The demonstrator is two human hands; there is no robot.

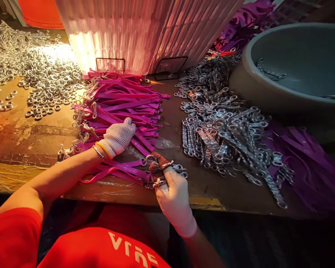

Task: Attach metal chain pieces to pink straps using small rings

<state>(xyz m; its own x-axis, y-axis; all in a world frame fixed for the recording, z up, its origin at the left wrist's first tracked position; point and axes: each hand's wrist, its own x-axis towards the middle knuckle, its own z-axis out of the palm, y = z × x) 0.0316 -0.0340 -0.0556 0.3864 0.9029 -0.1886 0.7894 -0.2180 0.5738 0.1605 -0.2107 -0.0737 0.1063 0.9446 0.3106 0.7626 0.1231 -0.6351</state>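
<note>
Right hand (172,191) at six o'clock pinches a metal ring (147,158); left hand (117,136) at nine curls over magenta straps (123,99), grip unclear.

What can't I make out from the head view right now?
- Head view: what the left hand grips, if anything; the hand's back hides the palm side.
- Head view: what the right hand grips beside the pink straps; brown finger covers hide the contact.
- Head view: the grey tub's far right side; cut off by the picture's edge.
- Head view: anything directly behind the ribbed panel, which blocks it.
</note>
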